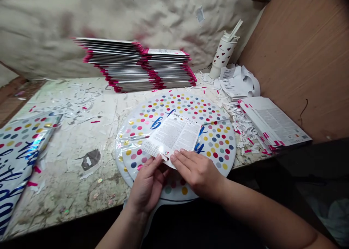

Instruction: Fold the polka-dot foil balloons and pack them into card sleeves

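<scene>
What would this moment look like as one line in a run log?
left hand: pinches printed leaflet | right hand: touches leaflet | beneath: polka-dot foil balloon

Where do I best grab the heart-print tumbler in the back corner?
Wrap your hand around the heart-print tumbler at its straight middle, coming from the front-left: it stands upright by the wall, and the loose paper labels crowd its right side.

From the left hand [147, 185], passage leftward runs over the scrap-strewn table [68, 176]. Beyond the right hand [197, 174], the sheet pile [272, 121] and tumbler [223, 54] obstruct rightward reach; the stacked packs [136, 65] obstruct forward reach.
</scene>
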Motion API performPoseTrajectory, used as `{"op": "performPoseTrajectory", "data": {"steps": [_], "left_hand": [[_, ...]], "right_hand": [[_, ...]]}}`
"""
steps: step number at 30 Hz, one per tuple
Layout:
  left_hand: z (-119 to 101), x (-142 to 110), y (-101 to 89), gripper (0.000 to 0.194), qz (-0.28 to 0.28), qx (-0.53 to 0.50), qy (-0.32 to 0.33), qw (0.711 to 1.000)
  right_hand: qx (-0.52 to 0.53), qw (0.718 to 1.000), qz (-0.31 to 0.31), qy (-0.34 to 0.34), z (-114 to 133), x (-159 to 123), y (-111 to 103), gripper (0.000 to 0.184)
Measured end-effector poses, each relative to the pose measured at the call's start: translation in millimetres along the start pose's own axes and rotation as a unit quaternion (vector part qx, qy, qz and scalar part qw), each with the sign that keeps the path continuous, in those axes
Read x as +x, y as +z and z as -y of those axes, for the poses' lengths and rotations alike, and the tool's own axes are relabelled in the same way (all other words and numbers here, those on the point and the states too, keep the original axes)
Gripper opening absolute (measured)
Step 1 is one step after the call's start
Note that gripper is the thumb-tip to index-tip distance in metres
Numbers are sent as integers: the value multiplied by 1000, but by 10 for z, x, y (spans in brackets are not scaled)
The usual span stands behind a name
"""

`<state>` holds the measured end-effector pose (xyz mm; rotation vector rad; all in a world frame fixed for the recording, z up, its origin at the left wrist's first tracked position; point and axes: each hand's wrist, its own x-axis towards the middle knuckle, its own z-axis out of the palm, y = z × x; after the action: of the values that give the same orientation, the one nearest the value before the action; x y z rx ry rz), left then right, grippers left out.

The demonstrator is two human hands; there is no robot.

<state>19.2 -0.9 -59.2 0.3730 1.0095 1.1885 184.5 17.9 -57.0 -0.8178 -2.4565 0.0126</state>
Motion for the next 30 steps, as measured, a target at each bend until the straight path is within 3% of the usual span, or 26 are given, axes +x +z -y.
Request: {"op": "performPoseTrajectory", "data": {"steps": [4,9,12,14,16,17,18,20,21,22,23,25,27,29,30], "left_hand": [[-62,-37,-15,21,-11,73,16,997],[-113,-38,9,24,5,119,20,993],[-119,-20,-11,25,-1,145,47,988],[-137,-16,-29,25,-9,204,84,975],[-189,-25,-21,25,-8,320,142,937],[-235,-33,2,25,0,391,174,904],[-297,-41,41,22,20,463,204,863],[-459,-50,159,14,81,571,261,775],[-549,-46,232,16,101,591,295,744],[-636,-35,308,24,106,581,339,732],[-709,-14,381,35,96,543,388,739],[-785,55,506,62,83,437,452,773],[-764,163,595,66,131,403,431,797],[-721,319,676,47,174,452,414,770],[-727,420,731,39,167,483,450,732]], "right_hand": [[199,979,11,43,-99,153,-83,37],[236,971,-40,11,-155,305,53,19],[292,949,-60,103,-277,267,13,18],[234,950,-45,200,-437,190,-119,28],[102,954,-57,275,-604,118,-318,27],[46,954,-74,287,-668,98,-432,23],[13,956,-95,279,-713,92,-548,30],[42,972,-98,212,-744,117,-753,54],[96,977,-72,174,-741,140,-827,51],[166,973,-51,151,-735,166,-871,40],[243,957,-51,149,-734,190,-884,29],[392,892,-126,189,-762,227,-824,17],[494,803,-235,235,-850,241,-702,18],[543,741,-303,255,-991,222,-593,21],[549,720,-327,270,-1075,198,-558,24]]}}
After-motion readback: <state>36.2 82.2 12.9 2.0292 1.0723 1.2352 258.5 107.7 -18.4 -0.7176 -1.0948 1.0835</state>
